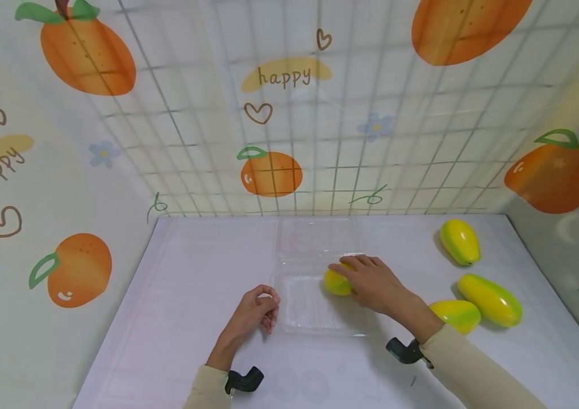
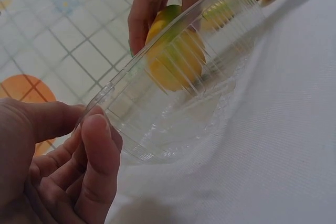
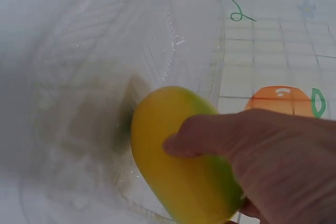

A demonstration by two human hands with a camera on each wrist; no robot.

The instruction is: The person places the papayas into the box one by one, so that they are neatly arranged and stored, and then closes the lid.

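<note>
Right hand [image 1: 378, 284] holds a smooth, oval, yellow-green plastic mango [image 1: 337, 282], grip clamped on it: fingers lie over the top and thumb presses the near side, as the right wrist view shows. The mango sits under the fingertips, at the far right part of the clear, ribbed plastic clamshell tray [image 1: 309, 309], low inside it; whether it touches the tray floor cannot be told. Its skin is glossy, yellow at the free end, shading to green under the palm.

Tray stands about mid-table, closer to the far edge, thin-walled, transparent, with fine vertical ribs along the wall. Its hinged clear lid [image 1: 317, 237] lies open flat toward the far edge.

Left hand [image 1: 255, 311] rests on the table at the tray's left rim. Fingers curled, grip together; in the left wrist view the thumb [image 2: 100, 150] tip lies against the rim; whether it pinches the rim cannot be told.

Three more yellow-green mangoes lie toward the right edge of the white, matte table [image 1: 166, 318]: one plump mango [image 1: 460, 242] near the far right corner, one long mango [image 1: 491, 299] nearer, one partly hidden mango [image 1: 455, 315] just beside the right forearm, touching the long one.

Walls behind: printed sheet with oranges and grid lines.
</note>
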